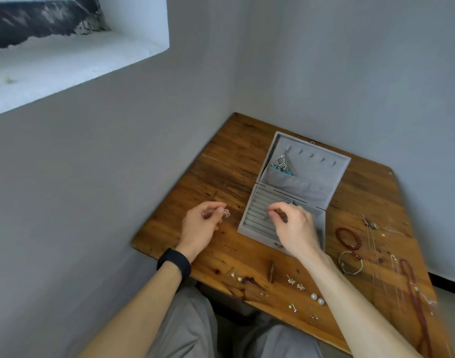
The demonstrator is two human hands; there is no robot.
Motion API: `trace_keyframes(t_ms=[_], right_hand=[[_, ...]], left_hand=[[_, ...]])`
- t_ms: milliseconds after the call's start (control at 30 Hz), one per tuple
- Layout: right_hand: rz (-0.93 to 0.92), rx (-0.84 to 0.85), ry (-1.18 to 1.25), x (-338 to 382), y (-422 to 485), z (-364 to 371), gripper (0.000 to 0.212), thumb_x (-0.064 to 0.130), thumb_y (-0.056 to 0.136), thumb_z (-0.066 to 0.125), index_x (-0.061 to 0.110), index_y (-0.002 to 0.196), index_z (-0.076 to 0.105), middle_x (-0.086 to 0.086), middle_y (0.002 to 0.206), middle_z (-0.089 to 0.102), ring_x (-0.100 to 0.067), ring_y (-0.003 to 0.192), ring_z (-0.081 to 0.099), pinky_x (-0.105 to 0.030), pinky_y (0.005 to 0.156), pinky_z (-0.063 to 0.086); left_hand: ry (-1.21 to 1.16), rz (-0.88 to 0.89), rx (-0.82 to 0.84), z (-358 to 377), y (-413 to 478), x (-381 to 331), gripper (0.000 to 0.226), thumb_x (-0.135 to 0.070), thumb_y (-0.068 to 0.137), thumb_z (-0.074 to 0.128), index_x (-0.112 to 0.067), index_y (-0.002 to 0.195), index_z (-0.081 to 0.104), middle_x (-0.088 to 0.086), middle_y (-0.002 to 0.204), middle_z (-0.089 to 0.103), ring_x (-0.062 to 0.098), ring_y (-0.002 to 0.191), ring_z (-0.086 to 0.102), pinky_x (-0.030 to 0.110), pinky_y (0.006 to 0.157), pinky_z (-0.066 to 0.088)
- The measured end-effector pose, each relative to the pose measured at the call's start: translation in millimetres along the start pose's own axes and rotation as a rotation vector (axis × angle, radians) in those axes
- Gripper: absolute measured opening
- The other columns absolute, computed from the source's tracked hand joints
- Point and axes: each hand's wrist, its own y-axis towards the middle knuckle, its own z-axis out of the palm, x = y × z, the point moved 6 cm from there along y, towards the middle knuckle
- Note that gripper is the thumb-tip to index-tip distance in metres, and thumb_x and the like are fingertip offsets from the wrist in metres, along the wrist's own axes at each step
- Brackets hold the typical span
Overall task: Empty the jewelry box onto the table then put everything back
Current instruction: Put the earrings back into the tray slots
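My left hand (199,226) pinches a small earring (227,214) just left of the open jewelry box (322,174) in the middle of the table (221,161). My right hand (292,227) is over its ring rows (257,210), fingertips pinched together; on what, I cannot tell.

Both bare forearms reach forward, well apart. The left hand (199,228), with a black band (173,263) round its wrist, is turned palm inward with its fingers curled, thumb and forefinger pinching a small silvery stud earring (227,214). The right hand (293,228) hangs knuckles up, fingers bent down, thumb and forefinger nipping a tiny piece (267,216) too small to make out.
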Motion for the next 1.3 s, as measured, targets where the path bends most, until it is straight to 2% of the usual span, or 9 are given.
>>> trace_keyframes(t_ms=[267,533,700,867,1033,1167,1300], right_hand=[[0.080,0.123,-0.149,-4,51,16,0.015,0.019,0.095,0.063,0.020,0.106,0.074,-0.003,0.107,0.072,-0.024,0.103,0.064,-0.039,0.090,0.054],[0.152,0.195,-0.154,-1,77,25,0.017,0.024,0.096,0.063,0.023,0.108,0.075,-0.001,0.107,0.075,-0.022,0.103,0.067,-0.030,0.085,0.050],[0.150,0.237,-0.174,3,82,33,0.015,0.024,0.096,0.062,0.023,0.105,0.075,-0.003,0.106,0.075,-0.023,0.101,0.067,-0.035,0.086,0.054],[0.152,0.256,-0.232,4,88,35,0.016,0.022,0.095,0.060,0.023,0.101,0.075,-0.004,0.100,0.074,-0.026,0.095,0.067,-0.029,0.077,0.049],[0.120,0.304,-0.379,8,94,39,0.018,0.015,0.093,0.059,0.028,0.085,0.068,-0.003,0.091,0.071,-0.027,0.090,0.067,-0.029,0.069,0.046],[0.137,0.249,-0.406,9,97,40,0.015,0.016,0.093,0.062,0.023,0.097,0.074,-0.006,0.100,0.072,-0.030,0.095,0.068,-0.036,0.078,0.054],[0.119,0.200,-0.399,10,95,43,0.017,0.015,0.092,0.064,0.021,0.104,0.075,-0.009,0.100,0.073,-0.031,0.095,0.068,-0.039,0.078,0.056]], left_hand=[[-0.017,0.027,0.032,-1,3,10,0.018,-0.022,0.096,0.064,-0.035,0.103,0.074,-0.014,0.095,0.076,0.005,0.085,0.070,0.020,0.067,0.056],[-0.020,0.040,0.040,0,3,10,0.018,-0.022,0.096,0.064,-0.036,0.101,0.074,-0.018,0.092,0.075,0.003,0.084,0.070,0.018,0.065,0.055],[-0.027,0.041,0.047,1,3,9,0.018,-0.022,0.096,0.064,-0.037,0.100,0.073,-0.019,0.092,0.075,0.001,0.086,0.069,0.018,0.064,0.055],[-0.008,0.049,0.046,2,1,8,0.017,-0.022,0.096,0.064,-0.036,0.101,0.074,-0.020,0.092,0.074,-0.002,0.087,0.068,0.017,0.063,0.054],[0.004,0.046,0.045,2,0,7,0.018,-0.021,0.096,0.064,-0.037,0.099,0.073,-0.021,0.091,0.074,-0.002,0.087,0.067,0.018,0.063,0.055],[0.010,0.048,0.048,2,0,6,0.019,-0.022,0.096,0.064,-0.039,0.099,0.073,-0.021,0.091,0.074,-0.003,0.087,0.067,0.019,0.063,0.056],[0.000,0.048,0.039,2,0,5,0.018,-0.023,0.096,0.065,-0.038,0.100,0.072,-0.021,0.091,0.074,-0.003,0.087,0.068,0.018,0.062,0.055]])
